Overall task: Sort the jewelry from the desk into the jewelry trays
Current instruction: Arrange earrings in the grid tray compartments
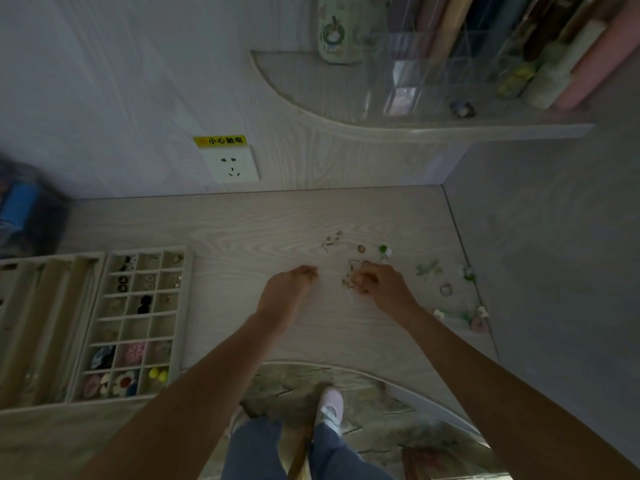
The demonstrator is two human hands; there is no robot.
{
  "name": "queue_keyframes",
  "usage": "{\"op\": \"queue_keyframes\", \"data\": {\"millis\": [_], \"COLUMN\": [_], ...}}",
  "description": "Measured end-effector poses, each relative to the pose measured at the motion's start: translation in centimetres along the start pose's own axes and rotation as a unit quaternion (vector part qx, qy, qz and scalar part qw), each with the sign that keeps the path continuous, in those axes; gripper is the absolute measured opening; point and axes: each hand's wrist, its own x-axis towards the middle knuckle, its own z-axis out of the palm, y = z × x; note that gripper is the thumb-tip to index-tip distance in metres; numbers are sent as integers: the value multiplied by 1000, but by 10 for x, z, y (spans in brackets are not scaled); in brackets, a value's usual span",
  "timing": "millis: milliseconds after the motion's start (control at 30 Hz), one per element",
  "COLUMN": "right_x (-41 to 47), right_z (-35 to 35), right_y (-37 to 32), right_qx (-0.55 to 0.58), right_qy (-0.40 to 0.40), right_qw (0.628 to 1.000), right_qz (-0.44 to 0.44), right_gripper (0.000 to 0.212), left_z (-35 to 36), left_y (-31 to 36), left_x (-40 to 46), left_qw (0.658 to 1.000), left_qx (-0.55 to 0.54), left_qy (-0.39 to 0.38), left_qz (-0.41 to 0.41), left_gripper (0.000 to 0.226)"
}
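Note:
Small jewelry pieces lie scattered on the pale wood desk [242,230]: gold earrings [332,239], a gold ring [361,249], a green and white piece [384,251]. My right hand [381,284] rests on the desk with its fingers pinched on a small gold earring cluster [349,282]. My left hand [291,289] lies just to the left, fingers curled, and I see nothing in it. At the left stands a grid jewelry tray [188,289] with several filled compartments, and beside it a slotted ring tray [52,265].
More pale green and pink pieces [446,289] lie near the desk's right edge by the side wall. A wall socket [232,164] sits above the desk. A curved shelf [346,123] with a clear organiser hangs overhead. A blue object [20,209] stands at far left.

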Motion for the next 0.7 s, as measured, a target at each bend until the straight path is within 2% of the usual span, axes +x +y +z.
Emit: {"op": "queue_keyframes", "data": {"millis": [67, 167, 267, 367, 467, 567, 633, 700], "right_x": [-1, -6, -12, -15, -17, -18, -17, -17], "right_z": [-2, -6, -11, -13, -12, -8, -5, -1], "right_y": [-1, -6, -12, -21, -30, -42, -50, -59], "right_qx": [84, 252, 411, 485, 499, 496, 496, 484], "right_qy": [5, -3, -46, -75, -92, -103, -110, -121], "right_qw": [996, 964, 902, 860, 851, 851, 850, 856], "right_qz": [31, 87, 126, 141, 137, 139, 141, 135], "right_gripper": [19, 19, 20, 19, 18, 19, 17, 16], "left_z": [0, -2, -7, -19, -32, -43, -52, -61], "left_y": [2, 5, 6, 8, 8, 6, 4, 2], "left_x": [3, 9, 9, 6, 2, -5, -12, -18], "left_qw": [999, 999, 993, 958, 897, 814, 751, 669], "left_qx": [39, 47, -88, -256, -409, -544, -623, -707], "left_qy": [13, 27, 74, 91, 78, 65, 54, 44], "left_qz": [8, -2, -39, -89, -150, -194, -211, -225], "left_gripper": [41, 28, 23, 14, 10, 8, 9, 13]}}
